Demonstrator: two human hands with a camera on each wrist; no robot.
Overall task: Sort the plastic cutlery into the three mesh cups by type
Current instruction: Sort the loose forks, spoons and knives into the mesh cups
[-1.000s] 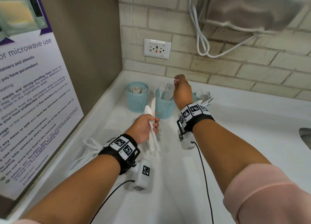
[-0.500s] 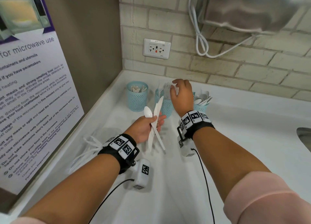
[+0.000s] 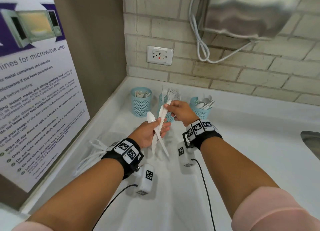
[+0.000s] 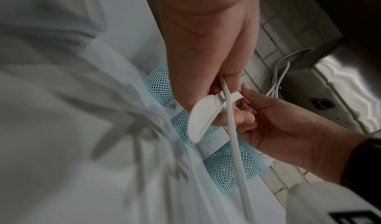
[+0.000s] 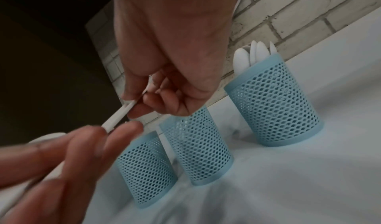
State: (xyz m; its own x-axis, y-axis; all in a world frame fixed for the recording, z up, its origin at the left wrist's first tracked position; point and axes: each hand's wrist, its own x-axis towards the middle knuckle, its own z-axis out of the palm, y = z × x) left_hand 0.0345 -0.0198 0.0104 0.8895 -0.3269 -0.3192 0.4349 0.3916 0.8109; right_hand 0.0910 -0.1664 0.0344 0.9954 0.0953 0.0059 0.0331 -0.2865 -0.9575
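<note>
Knife (image 3: 162,116): long axis slants up-right; upper end pinched in right grip (image 3: 180,112), lower end with spoon (image 3: 151,117) in left grip (image 3: 149,133).

Three pale blue mesh cups (image 3: 141,103) stand in a row near the bench's back-left corner, holding knives, forks (image 3: 170,93) and spoons (image 3: 206,103) respectively, while a white spoon (image 3: 151,117) and knife (image 3: 163,112) are held crossed above it.

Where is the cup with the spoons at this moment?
In the head view the spoon cup stands rightmost of three, near the brick wall, just behind the right hand.
</note>
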